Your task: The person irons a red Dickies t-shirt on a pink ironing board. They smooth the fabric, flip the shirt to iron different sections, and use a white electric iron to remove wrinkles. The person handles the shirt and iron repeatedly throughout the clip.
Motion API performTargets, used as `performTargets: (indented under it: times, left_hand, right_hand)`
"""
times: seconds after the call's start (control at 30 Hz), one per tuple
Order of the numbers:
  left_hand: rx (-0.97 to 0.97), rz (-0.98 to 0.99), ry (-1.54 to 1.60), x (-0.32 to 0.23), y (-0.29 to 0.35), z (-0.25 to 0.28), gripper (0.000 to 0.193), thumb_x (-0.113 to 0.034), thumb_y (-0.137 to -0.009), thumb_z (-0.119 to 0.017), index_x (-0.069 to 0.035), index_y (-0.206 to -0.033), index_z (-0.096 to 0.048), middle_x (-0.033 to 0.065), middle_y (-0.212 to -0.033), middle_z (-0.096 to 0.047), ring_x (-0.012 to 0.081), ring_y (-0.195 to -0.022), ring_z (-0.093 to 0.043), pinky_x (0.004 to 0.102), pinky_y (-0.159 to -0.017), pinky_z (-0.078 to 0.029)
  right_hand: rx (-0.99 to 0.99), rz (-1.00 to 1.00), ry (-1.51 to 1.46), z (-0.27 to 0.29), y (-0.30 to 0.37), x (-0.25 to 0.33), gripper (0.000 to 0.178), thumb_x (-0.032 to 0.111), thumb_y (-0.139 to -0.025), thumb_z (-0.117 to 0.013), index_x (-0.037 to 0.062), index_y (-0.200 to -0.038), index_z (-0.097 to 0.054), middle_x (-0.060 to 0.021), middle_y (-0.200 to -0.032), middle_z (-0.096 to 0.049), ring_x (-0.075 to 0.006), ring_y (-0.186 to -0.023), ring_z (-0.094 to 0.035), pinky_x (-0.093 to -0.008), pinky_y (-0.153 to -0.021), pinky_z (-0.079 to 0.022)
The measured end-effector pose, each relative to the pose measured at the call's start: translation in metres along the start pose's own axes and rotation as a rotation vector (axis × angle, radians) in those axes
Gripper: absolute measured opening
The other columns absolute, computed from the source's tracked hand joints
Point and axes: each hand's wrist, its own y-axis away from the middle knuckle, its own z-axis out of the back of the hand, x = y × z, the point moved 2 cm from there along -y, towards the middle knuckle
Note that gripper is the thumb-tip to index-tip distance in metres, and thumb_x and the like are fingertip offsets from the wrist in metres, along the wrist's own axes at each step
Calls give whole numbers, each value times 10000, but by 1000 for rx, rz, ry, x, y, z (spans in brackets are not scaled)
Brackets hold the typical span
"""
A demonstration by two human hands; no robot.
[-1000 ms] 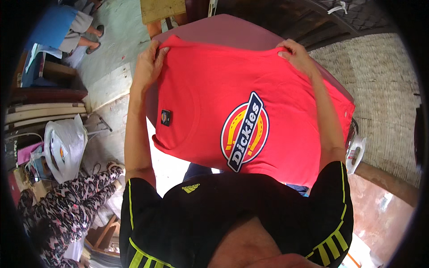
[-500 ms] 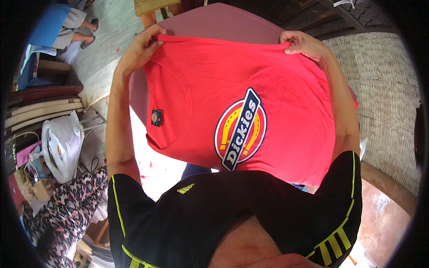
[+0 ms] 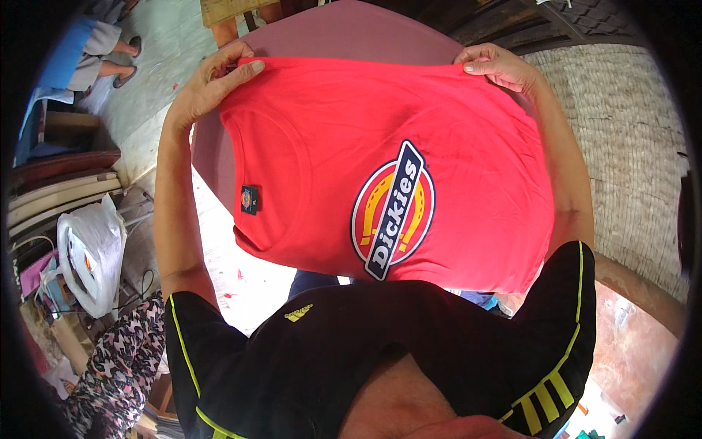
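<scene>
Angular mauve tabletop (image 3: 358,33) lay beyond left hand (image 3: 216,80), right hand (image 3: 503,69); both pinched red round-necked fabric T-shirt (image 3: 482,161); even pull likely limited creasing.

Both arms reach up the frame in a wide, roughly level spread, the left forearm (image 3: 174,197) rising nearly upright along the left side and the right forearm (image 3: 569,164) slanting inward toward the upper right. At the upper left, the left hand (image 3: 216,80) turns in at the wrist, its thumb (image 3: 248,71) stretched toward the frame's middle beneath bent fingers. The right hand (image 3: 501,69), right of the upper middle, points leftward, thumb and curled fingers drawn together in a pinch.
</scene>
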Motion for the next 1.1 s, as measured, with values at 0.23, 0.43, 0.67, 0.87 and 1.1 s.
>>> performTargets:
  times: [0.23, 0.43, 0.67, 0.87, 1.1]
  left_hand:
    - [-112, -243, 35, -26, 2, 28, 98, -168, -968, -645, -82, -1003, -612, -59, -915, -590, 43, -865, -523, 209, -795, -428]
    - [-192, -242, -95, 25, -3, 5, 270, -153, -959, -657, -109, -1213, -575, -21, -951, -640, 51, -867, -574, 213, -759, -460]
    - [-289, -118, -36, 20, 13, 2, 315, -197, -940, -683, -97, -1225, -592, 20, -985, -663, 100, -864, -599, 252, -754, -478]
    - [-497, -190, -432, -1, 66, -28, 345, -99, -799, -704, -81, -1134, -621, 58, -968, -569, 177, -909, -574, 300, -784, -477]
    - [-712, -200, -213, 29, 81, -35, 280, 104, -746, -585, -40, -967, -680, 61, -936, -624, 204, -856, -611, 304, -780, -493]
  right_hand:
    - [-160, 97, 388, -5, -4, 26, 163, 137, -861, -722, 18, -972, -709, -34, -920, -701, -107, -855, -643, -241, -824, -507]
    - [-378, 176, 381, -19, -30, -20, 142, 135, -892, -702, 32, -988, -690, 20, -874, -657, -57, -823, -588, -213, -787, -461]
    - [-543, 295, 504, -28, -27, -29, 132, 127, -915, -655, 40, -1013, -674, 21, -899, -657, -82, -848, -580, -252, -817, -463]
    - [-566, 264, 404, -23, -26, -35, 126, 100, -900, -673, 47, -1014, -671, 34, -888, -638, -77, -848, -570, -227, -811, -442]
    - [-522, 272, 372, -23, -24, -31, 122, 96, -900, -672, 38, -1008, -665, 24, -923, -645, -71, -866, -574, -232, -819, -450]
